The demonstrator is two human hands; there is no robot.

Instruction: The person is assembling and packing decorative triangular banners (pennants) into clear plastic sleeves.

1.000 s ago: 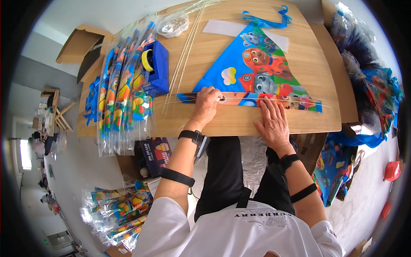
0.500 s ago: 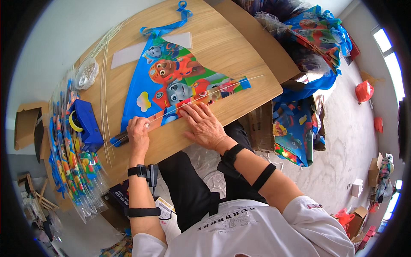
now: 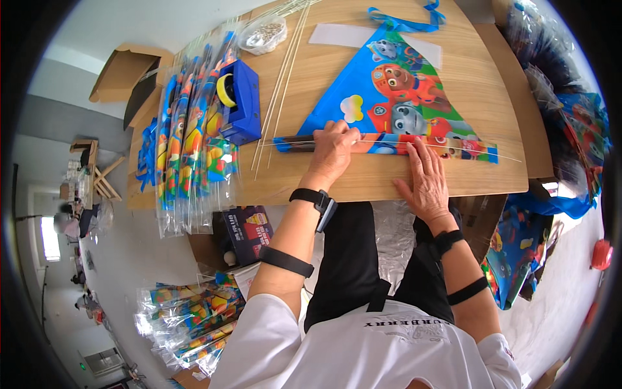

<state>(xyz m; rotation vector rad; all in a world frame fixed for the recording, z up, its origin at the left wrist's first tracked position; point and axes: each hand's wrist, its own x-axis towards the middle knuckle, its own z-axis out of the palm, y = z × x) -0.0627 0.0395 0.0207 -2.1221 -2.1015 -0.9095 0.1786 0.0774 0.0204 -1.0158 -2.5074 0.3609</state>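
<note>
A kite (image 3: 343,91) of blue and green fabric, printed with cartoon dogs, lies on the wooden table (image 3: 382,180). Its near edge is rolled into a narrow band, along which runs a thin pale rod (image 3: 507,157) that sticks out past the band's right end. My left hand (image 3: 332,155) has its fingers curled on this rolled edge, near the dark left end. Farther right, my right hand (image 3: 424,185) lies with outstretched fingers flat on the roll. A blue ribbon tail (image 3: 411,27) trails from the kite's far tip, over a white sheet (image 3: 340,35).
Left of the kite lie several thin pale rods (image 3: 284,78), a blue tape dispenser (image 3: 245,107) with yellow tape, and a clear tub (image 3: 262,35) of small parts. Rolled kites in clear sleeves (image 3: 188,142) cover the table's left end. Cardboard boxes (image 3: 123,71) and more packed kites (image 3: 570,142) stand around.
The view has swung left, so the table and kite appear farther right and the rolled edge looks nearly level. Both hands stay on the roll.
</note>
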